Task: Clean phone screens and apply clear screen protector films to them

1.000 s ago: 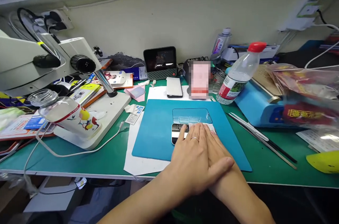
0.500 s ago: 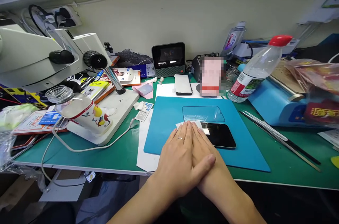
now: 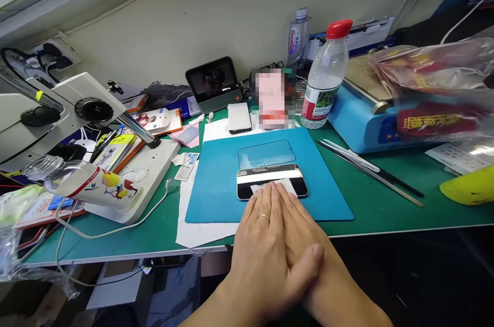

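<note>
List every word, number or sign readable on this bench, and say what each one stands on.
"5": on the black knob of the microscope.
Red letters, possibly "Gum...": on the clear bottle at the back; too blurred to be sure.
Yellow characters: on the red packet in the plastic bag; blurred.
Label of the red-capped water bottle: too small to read.
Booklets and boxes on the left: print too small.

The green bench [image 3: 370,198] carries a blue mat [image 3: 216,183] over white paper [image 3: 193,229], a microscope base [image 3: 150,162], a water bottle [image 3: 322,82], tweezers [image 3: 370,170] and a blue machine [image 3: 358,116].
</note>
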`<state>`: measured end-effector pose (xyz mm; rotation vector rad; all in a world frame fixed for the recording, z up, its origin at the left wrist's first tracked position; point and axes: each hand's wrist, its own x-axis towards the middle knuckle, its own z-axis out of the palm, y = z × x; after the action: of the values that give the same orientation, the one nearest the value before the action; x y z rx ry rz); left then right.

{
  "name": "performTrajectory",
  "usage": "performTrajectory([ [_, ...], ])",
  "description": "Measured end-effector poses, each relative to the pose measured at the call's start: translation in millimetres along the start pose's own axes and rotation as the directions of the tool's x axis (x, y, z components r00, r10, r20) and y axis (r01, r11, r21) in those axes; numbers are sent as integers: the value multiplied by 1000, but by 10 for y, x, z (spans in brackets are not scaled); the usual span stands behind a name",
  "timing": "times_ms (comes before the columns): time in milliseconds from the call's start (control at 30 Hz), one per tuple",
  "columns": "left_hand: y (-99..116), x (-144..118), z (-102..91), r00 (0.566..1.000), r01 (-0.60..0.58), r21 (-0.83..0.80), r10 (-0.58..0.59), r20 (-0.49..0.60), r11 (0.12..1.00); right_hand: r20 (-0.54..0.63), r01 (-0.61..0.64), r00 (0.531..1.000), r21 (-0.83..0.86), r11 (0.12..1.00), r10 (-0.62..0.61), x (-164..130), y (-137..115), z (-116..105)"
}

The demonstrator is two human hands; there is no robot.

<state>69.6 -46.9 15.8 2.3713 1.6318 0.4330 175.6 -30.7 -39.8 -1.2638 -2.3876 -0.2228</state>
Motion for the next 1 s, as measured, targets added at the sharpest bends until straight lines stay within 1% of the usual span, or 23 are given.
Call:
performTrajectory([
  [133,211,154,60,999,-37,-35,37,1,999,-25,-39,999,-19,999,39,-146,225,-23],
  [200,265,244,85,999,-44,-55,44,0,997,-27,-45,999,-19,999,44,-175,329,-20],
  [267,275,352,95,999,-50,-77,50,7,996,-31,-61,998,-12,998,61,-160,426,1],
  [367,217,529,65,997,-64,-107,67,27,992,-55,-88,995,-8,996,88,-62,548,67],
  [433,145,620,16,996,-76,-126,81,37,989,-64,-86,994,-31,996,84,25,605,127],
  [567,-38,663,-91,995,-83,-166,92,47,983,-30,-62,998,-107,992,59,171,645,238],
  [633,-149,625,-137,996,-69,-169,77,43,983,13,-19,1000,-123,992,20,239,615,274],
  [700,-284,566,-182,998,-55,-157,60,28,986,45,31,999,-123,992,-26,325,533,295],
  [867,-688,372,-309,999,-39,-106,41,13,994,133,146,982,-60,987,-137,608,126,285],
  [933,-813,292,-349,998,-53,-103,56,24,993,128,140,983,-68,988,-130,692,-38,266],
  [1000,-877,213,-372,997,-68,-119,73,40,991,152,121,982,-74,990,-109,728,-159,243],
])
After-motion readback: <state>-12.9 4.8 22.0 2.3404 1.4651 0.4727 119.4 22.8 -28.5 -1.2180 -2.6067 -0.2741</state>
